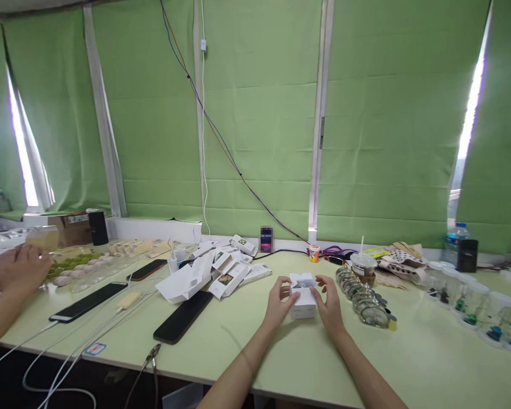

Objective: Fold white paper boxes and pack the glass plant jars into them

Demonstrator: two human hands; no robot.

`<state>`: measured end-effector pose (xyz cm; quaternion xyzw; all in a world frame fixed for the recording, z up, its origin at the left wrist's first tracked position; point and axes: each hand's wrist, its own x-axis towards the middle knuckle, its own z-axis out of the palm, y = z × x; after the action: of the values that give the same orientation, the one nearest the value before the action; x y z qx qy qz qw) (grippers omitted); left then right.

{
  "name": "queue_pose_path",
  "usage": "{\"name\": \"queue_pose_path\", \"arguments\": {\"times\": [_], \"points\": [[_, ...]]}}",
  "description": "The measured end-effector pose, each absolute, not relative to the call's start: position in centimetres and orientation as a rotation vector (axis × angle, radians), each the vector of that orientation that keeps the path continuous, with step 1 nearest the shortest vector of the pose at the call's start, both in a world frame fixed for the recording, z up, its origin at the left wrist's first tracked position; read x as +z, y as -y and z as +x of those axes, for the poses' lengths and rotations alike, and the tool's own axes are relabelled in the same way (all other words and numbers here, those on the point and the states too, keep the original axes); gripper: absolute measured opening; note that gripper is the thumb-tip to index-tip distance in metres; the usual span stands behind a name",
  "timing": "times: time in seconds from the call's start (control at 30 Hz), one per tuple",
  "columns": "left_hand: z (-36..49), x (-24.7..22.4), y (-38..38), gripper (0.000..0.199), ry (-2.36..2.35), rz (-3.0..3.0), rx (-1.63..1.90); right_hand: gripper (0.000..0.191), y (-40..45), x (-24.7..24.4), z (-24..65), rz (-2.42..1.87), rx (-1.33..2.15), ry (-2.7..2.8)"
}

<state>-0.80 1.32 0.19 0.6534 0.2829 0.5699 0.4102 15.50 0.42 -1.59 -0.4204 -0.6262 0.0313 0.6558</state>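
Note:
A small white cardboard box (303,310) stands on the pale table between my two hands, its top flaps raised. My left hand (280,304) grips the box's left side, thumb on the front near the upper edge. On the other side, my right hand (329,302) has its thumb against the box and its fingers curled by the right upper edge. Whatever is inside the box cannot be made out. To the left lies a heap of white printed cartons (229,278), some of them opened. Just right of my right hand is a row of round clear-and-metallic pieces (361,298).
Phones (183,318) and white cables (104,325) lie to the left. Another person's hand (21,267) is at the far left near an egg tray (74,264). Lidded clear cups (472,307) line the right side. A drink cup (363,263) and an orange tub (314,253) stand behind.

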Motion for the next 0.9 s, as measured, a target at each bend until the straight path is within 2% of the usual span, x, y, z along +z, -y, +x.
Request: {"name": "queue_pose_path", "arguments": {"times": [0.13, 0.3, 0.57, 0.77, 0.9], "points": [[-0.9, 0.1, -1.4, 0.048, -0.700, 1.621, 1.421, 0.054, -0.9, -1.7, 15.4, -0.881, 0.357, 1.421], [-0.8, -0.2, -1.9, 0.067, -0.627, 1.478, 1.381, 0.059, -2.1, -2.1, 15.9, -0.736, 0.652, 1.247], [-1.0, -0.1, -2.2, 0.056, -0.540, 1.436, 1.348, 0.055, -1.7, -1.6, 15.8, -0.721, 0.724, 1.166], [-0.9, 0.1, -2.0, 0.049, -0.518, 1.425, 1.347, 0.024, -1.3, -1.1, 15.8, -0.760, 0.804, 1.163], [-0.9, 0.3, -1.7, 0.049, -0.529, 1.445, 1.350, 0.019, -1.2, -1.1, 15.8, -0.757, 0.816, 1.176]]}}
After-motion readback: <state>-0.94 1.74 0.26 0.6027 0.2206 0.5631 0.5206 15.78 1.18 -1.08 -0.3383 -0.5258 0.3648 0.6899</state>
